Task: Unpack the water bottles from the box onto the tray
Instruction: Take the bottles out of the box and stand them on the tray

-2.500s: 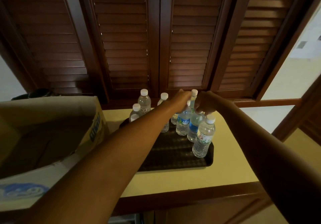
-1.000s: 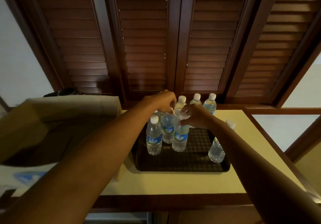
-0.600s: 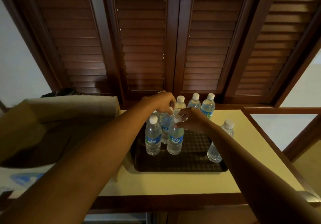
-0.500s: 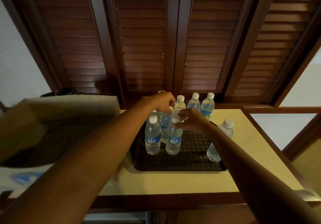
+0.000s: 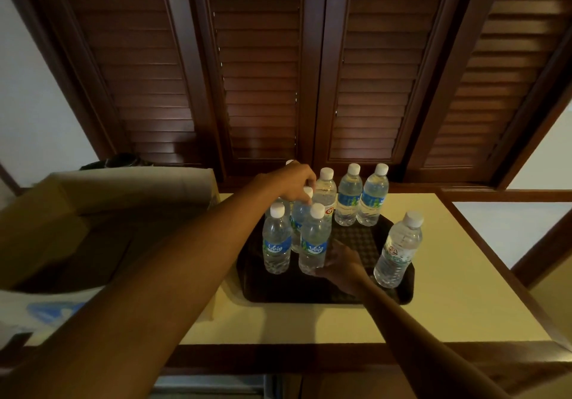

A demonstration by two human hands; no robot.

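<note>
Your right hand (image 5: 342, 267) is nearest: its grip curls low around the base of the front clear plastic water bottle with the blue label and white cap (image 5: 313, 244), fingers wrapped at the bottom of the body. That bottle stands upright on the dark brown textured plastic tray (image 5: 356, 231), touching a twin blue-label bottle (image 5: 276, 239) just to the left of your grip. Judging from this, you are nudging bottles into a tidy cluster, so slide from the base rather than the neck, and keep the push slow so the neighbour does not topple.

Beyond, your left hand (image 5: 294, 186) grips the cap of the bottle behind (image 5: 299, 213), fingers curled over its top. Steady it from above while the right hand shifts the front one.

To the right of your right grip the tray lies bare, up to a lone bottle with a pale label (image 5: 398, 251) standing close to the tray's right rim; mind that rim. Farther still, three bottles (image 5: 349, 196) line the tray's back edge, near the brown louvred shutters (image 5: 260, 67). The pale yellow bench (image 5: 458, 275) has room on the right. The open cardboard box (image 5: 102, 200) sits left of your left arm; its inside is too dark to tell whether bottles remain.
</note>
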